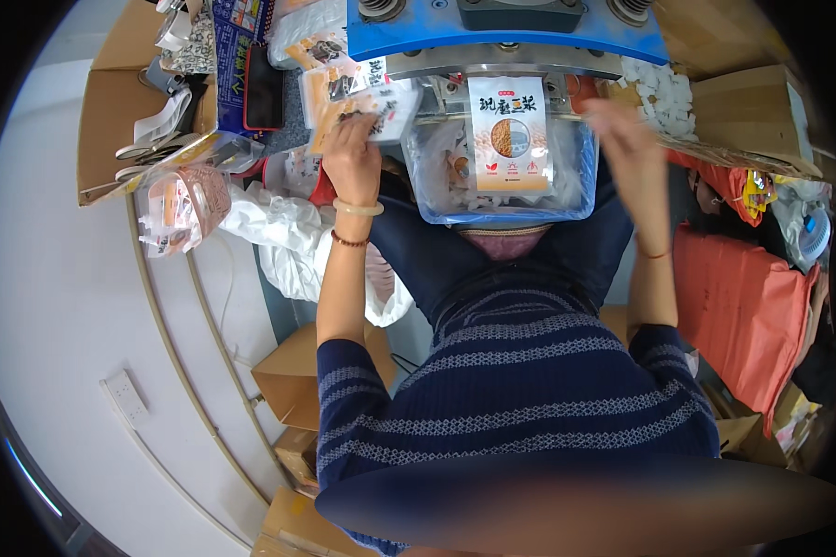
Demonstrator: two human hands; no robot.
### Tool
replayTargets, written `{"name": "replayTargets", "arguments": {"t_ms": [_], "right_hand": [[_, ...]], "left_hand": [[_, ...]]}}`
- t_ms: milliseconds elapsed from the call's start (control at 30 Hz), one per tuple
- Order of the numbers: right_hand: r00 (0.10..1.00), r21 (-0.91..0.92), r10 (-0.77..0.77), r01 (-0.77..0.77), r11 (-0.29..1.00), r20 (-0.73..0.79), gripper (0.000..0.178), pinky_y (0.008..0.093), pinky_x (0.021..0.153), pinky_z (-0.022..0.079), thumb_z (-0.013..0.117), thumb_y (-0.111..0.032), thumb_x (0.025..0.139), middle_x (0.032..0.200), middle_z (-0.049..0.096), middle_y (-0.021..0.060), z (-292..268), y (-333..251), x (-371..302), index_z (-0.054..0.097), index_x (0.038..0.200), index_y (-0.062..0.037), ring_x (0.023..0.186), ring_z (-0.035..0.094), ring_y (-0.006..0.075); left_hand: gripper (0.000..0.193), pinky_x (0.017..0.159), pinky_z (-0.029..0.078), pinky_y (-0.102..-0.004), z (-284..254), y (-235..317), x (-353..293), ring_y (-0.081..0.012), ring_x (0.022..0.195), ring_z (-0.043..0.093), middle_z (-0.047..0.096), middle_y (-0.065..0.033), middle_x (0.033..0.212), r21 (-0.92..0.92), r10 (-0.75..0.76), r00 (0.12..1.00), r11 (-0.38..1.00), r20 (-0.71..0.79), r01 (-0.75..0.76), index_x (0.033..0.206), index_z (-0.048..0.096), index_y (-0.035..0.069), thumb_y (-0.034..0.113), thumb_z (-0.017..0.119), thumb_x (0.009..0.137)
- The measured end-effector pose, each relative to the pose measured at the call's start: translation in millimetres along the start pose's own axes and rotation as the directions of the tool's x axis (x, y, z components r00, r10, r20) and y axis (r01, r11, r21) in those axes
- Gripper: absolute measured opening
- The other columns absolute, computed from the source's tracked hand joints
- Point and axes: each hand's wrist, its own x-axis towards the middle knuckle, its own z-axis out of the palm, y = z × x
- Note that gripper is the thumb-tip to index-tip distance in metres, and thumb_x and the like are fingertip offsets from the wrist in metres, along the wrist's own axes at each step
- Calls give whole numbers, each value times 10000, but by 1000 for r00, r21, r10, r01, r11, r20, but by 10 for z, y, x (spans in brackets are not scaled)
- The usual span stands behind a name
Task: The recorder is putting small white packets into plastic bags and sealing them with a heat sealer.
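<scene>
On the left, my left hand (348,158) is closed on the near edge of a white and orange printed packet (395,110), slightly blurred, which lies over similar packets (329,85). My right hand (625,137) is raised to the right of the basket, smeared by motion, so its fingers cannot be made out. Between the two hands, a white printed pouch (511,176) with a round picture lies at the metal front edge of a blue machine (506,45). Its lower part hangs over a blue plastic basket (506,219) lined with clear plastic, standing at my lap.
A cardboard box with small white pieces (664,97) stands right of the machine. At far left are a dark phone (264,88), tape rolls (144,144) and a hanging pink basket (188,200) with pouches. A red sheet-like package (738,302) leans at the right.
</scene>
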Motion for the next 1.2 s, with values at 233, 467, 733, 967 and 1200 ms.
{"name": "replayTargets", "arguments": {"t_ms": [233, 467, 733, 967, 1200], "right_hand": [[984, 100, -35, 18, 995, 173, 225, 291, 724, 495, 679, -125, 861, 1007, 674, 112, 501, -227, -101, 652, 1066, -36, 798, 633, 196], [973, 165, 74, -111, 980, 217, 201, 276, 708, 495, 697, -96, 838, 956, 684, 86, 500, -151, -230, 672, 1028, -35, 762, 623, 161], [993, 308, -118, 106, 945, 20, 217, 268, 751, 486, 717, -52, 816, 955, 685, 70, 512, -558, 44, 683, 1027, -16, 830, 622, 161], [906, -13, -367, 378, 926, 211, 183, 338, 785, 489, 670, -138, 839, 941, 670, 99, 339, -617, 371, 675, 987, -31, 887, 614, 258], [930, -86, -13, 47, 995, 368, 303, 366, 782, 501, 640, -253, 898, 1013, 668, 165, 315, -241, 315, 648, 1105, -32, 893, 647, 308]], "left_hand": [[308, 844, 457, -417, 223, -41, 74, -319, 951, 570, 629, -116, 1015, 106, 20, 1000, 994, 12, -21, 1025, 676, 46, 1, 648, 722], [295, 750, 490, -329, 101, -10, 98, -253, 856, 622, 686, -106, 950, -96, 56, 998, 994, -7, -56, 1024, 713, 32, -69, 596, 773], [244, 742, 494, -218, -168, 745, 95, -88, 821, 621, 708, -69, 926, -664, -358, 844, 522, 400, 536, 1025, 703, -51, -35, 691, 781], [162, 590, 462, -208, -215, 1068, 235, -53, 667, 583, 689, -27, 787, -599, -193, 699, 392, 689, 698, 947, 711, -38, 92, 718, 852], [184, 702, 526, -252, 254, 1112, 118, -109, 794, 649, 707, -81, 921, -475, 7, 478, -91, 878, 875, 995, 690, -45, 101, 686, 883]]}}
